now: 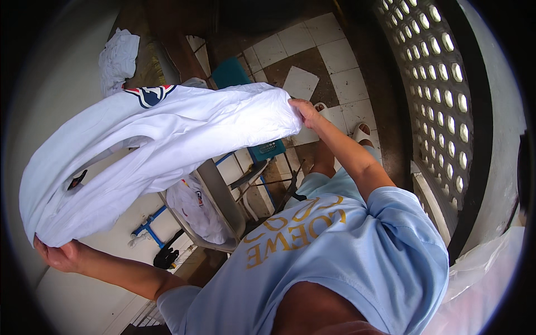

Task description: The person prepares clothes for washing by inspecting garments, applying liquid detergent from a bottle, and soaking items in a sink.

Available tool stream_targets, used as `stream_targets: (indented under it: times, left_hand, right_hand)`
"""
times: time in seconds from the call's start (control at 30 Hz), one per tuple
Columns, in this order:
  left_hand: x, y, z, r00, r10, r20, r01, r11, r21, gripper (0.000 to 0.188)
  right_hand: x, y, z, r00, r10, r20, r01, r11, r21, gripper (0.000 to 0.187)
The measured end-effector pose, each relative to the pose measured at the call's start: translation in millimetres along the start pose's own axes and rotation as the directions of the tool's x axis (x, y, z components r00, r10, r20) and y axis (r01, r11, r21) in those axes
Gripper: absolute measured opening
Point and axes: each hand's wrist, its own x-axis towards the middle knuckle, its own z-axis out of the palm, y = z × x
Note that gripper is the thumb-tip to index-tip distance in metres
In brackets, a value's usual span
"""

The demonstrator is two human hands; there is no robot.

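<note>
A white shirt (223, 120) with a red and navy emblem is stretched out in front of me. My left hand (58, 254) is closed on its near left end, low at the picture's left side. At the other end, my right hand (304, 111) pinches the far right edge of the cloth. Between the hands the fabric hangs in long folds, with an oval gap that looks like the neck opening and a small dark tag (78, 180) beside it. Beneath the shirt, more white clothing (195, 206) lies in a grey metal sink (237, 215).
Another bundle of white cloth (119, 56) sits at the upper left. A teal plastic crate (230, 72) is partly covered by the shirt. Blue pipes (149, 226) run along the wall below. On the right stands a perforated block wall (432, 84), with clear plastic sheeting (486, 273) near it.
</note>
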Motion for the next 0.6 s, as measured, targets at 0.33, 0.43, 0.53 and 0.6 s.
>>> stream_targets:
  times: [0.33, 0.43, 0.53, 0.6]
  left_hand:
    - [-22, 7, 22, 0.977, -0.171, -0.128, 0.155, 0.980, -0.124, 0.032]
    - [-6, -6, -1, 0.964, -0.267, -0.009, 0.245, 0.897, -0.368, 0.033]
    - [8, -13, -16, 0.945, -0.311, 0.098, 0.316, 0.801, -0.509, 0.035]
    - [13, -20, -30, 0.927, -0.343, 0.149, 0.365, 0.744, -0.559, 0.036]
  right_hand:
    - [-3, -80, -39, 0.959, -0.283, 0.018, 0.283, 0.946, -0.161, 0.019]
    - [-4, -107, -23, 0.948, -0.317, -0.020, 0.315, 0.947, -0.061, 0.024]
    - [6, -133, -29, 0.944, -0.306, 0.120, 0.296, 0.950, 0.098, 0.029]
    - [-18, -163, -14, 0.920, -0.288, 0.264, 0.183, 0.915, 0.360, 0.033]
